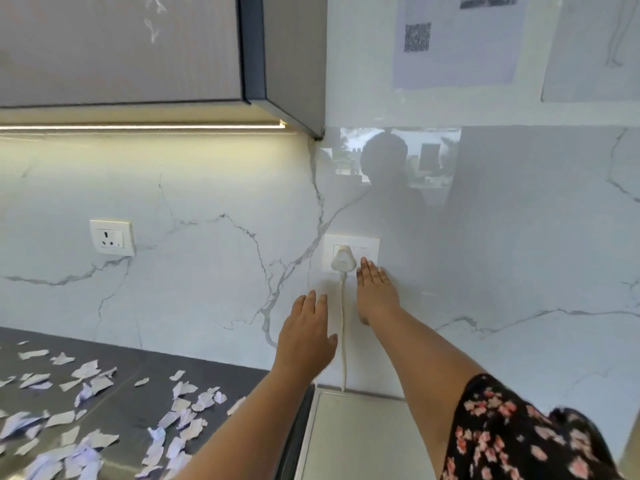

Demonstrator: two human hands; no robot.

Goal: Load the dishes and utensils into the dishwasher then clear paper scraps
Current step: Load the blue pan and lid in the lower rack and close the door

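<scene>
Several torn paper scraps [90, 410] lie scattered over the dark countertop [138, 362] at the lower left. My right hand [375, 292] reaches up to the wall, its straight fingers touching the white switch plate [370, 249] beside a white plug [343, 261]. My left hand [306, 336] hovers open just left of the plug's white cable [343, 341], holding nothing. The white top of an appliance [360, 438] shows below my arms. No dishes or utensils are in view.
A marble-patterned wall fills the view, with a second socket [112, 237] to the left. A grey upper cabinet [138, 46] with a light strip hangs overhead. Paper sheets [457, 39] are stuck high on the wall.
</scene>
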